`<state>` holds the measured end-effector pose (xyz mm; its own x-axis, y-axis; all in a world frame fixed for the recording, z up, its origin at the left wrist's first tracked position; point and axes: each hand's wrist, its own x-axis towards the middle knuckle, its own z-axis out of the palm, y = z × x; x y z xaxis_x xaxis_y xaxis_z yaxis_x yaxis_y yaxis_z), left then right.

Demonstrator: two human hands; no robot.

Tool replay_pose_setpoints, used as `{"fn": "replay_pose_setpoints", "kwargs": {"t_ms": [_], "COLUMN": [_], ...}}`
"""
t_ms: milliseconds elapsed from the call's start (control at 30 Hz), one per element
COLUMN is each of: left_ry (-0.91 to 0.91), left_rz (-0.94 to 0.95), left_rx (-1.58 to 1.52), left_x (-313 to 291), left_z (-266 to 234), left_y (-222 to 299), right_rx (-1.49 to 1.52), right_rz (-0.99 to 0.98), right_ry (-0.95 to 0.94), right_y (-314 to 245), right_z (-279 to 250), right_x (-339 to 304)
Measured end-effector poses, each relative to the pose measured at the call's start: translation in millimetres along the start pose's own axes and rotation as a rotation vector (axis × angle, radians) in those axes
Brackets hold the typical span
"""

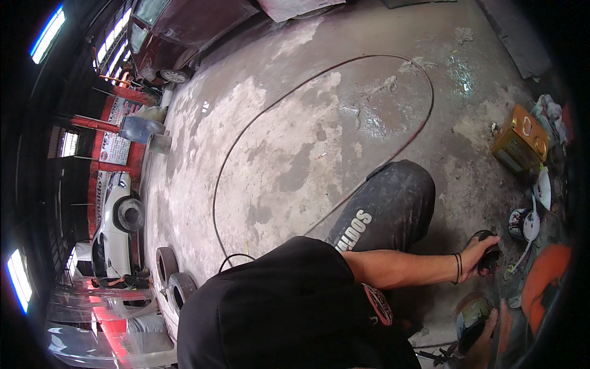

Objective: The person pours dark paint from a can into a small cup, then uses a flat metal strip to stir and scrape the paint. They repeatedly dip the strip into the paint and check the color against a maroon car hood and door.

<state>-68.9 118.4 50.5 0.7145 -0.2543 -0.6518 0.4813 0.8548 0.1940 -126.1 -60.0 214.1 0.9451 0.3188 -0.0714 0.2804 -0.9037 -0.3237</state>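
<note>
My left hand (479, 254) reaches out at the right, fingers wrapped round a dark, round-ended object (488, 265) with a reddish-brown side; its kind is not clear. A thin streak runs down from this object toward my right hand (490, 339). That hand is at the lower right rim, blurred and partly cut off. Its fingers point upward and are bent about something I cannot make out. An open tin (472, 310) with a stained wall is beside it. Close by lie a paint-splashed white can (520, 225) and a curved orange-red thing (546, 286).
A yellow metal can (520, 139) stands on the stained concrete floor (289, 141) beyond my left hand. A long hose (215, 178) loops across the floor. Tyres (182, 288), a white car (117, 227), a blue drum (140, 129) and a dark red vehicle (184, 27) stand farther off.
</note>
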Motion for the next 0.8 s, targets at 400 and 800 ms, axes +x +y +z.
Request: {"fn": "replay_pose_setpoints", "kwargs": {"t_ms": [400, 800], "left_ry": [0.138, 0.217], "left_rz": [-0.05, 0.003], "left_rx": [-0.105, -0.278], "left_x": [-155.9, -473.8], "left_z": [19.1, 150.4], "left_y": [36.2, 95.7], "right_rx": [0.627, 0.652], "right_rz": [0.077, -0.243], "right_ry": [0.066, -0.212], "right_y": [-63.2, -316.1], "right_z": [-39.2, -395.1], "right_x": [-13.6, -62.7]}}
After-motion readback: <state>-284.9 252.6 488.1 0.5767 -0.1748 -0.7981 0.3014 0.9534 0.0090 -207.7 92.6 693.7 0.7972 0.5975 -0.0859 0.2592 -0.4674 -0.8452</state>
